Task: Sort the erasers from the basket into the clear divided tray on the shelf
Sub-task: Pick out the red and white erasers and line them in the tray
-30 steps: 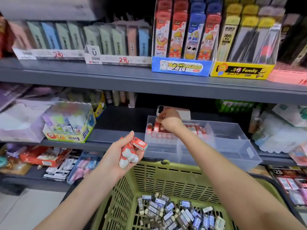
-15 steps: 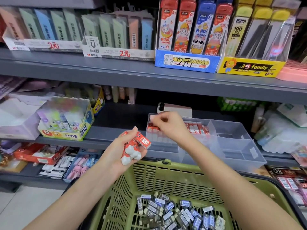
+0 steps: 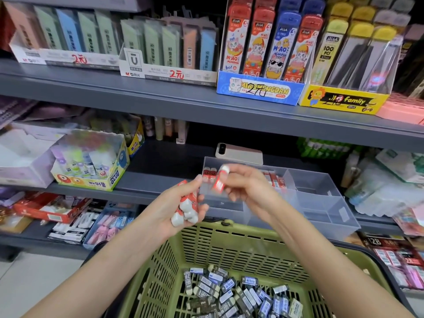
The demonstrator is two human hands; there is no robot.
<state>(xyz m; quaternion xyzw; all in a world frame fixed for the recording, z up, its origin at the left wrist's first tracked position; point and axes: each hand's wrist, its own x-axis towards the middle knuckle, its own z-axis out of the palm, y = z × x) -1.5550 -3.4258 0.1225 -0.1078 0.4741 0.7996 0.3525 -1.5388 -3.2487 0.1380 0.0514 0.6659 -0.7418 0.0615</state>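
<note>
Head cam is the only view here, so: the left hand [image 3: 171, 206] is curled around a little bunch of red-sleeved erasers [image 3: 187, 206], white ends poking out the bottom of the fist, held up just above the back rim of the green basket [image 3: 241, 246]. The right hand [image 3: 249, 188] is right next to it, pinching a single red eraser [image 3: 219, 180] between thumb and fingertips. That one's tilted, white end up, and a bit motion-blurred, hovering in front of the left end of the clear divided tray [image 3: 325, 203]. The tray sits on the grey middle shelf [image 3: 160, 165], just behind the basket. Its back-left compartment already has a row of red erasers standing upright [image 3: 210, 174], with more of them peeking out behind the right wrist; the compartments on the right look bare. Down in the basket there's a loose heap of dark- and blue-sleeved erasers [image 3: 231, 292], well apart from both hands. A phone [image 3: 239, 153] lies flat on the shelf right behind the tray, and a box of glue sticks [image 3: 91, 161] sits off to the left.
</note>
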